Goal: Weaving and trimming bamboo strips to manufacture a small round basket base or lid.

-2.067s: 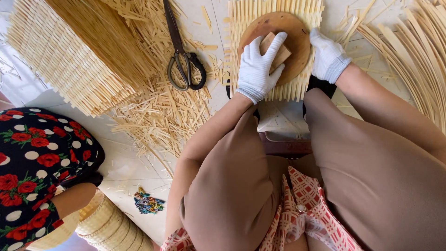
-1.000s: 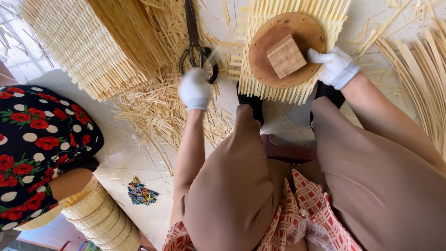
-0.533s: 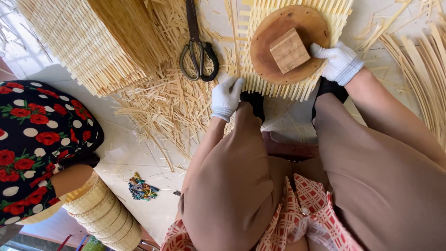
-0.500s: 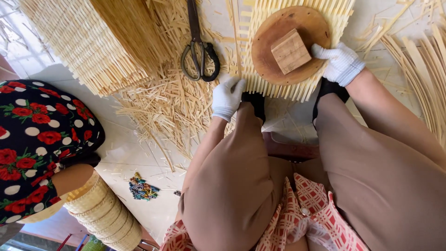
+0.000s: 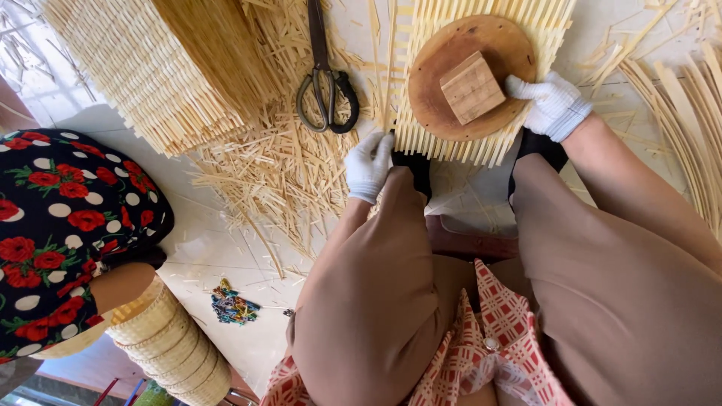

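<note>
the left hand, in a white glove, sits at the near left corner of a woven mat of pale bamboo strips lying on the floor. its fingers are closed to a pinch on a thin bamboo strip that runs away from the person along the mat's left edge. the right hand, also gloved, rests on the right rim of a round wooden board that lies flat on the mat; its fingers are curled loosely against the board's edge and touch a small wooden block standing on the board's middle. whether they grip the block cannot be told.

just left of the mat lie dark metal scissors, handles toward the person, on a scatter of cut bamboo slivers. further left is a stack of woven bamboo panels. long curved bamboo strips lie at the floor's right side. at the left edge another person in a black dress with red flowers sits beside nested woven baskets. a small coloured bundle lies on the floor near them.
</note>
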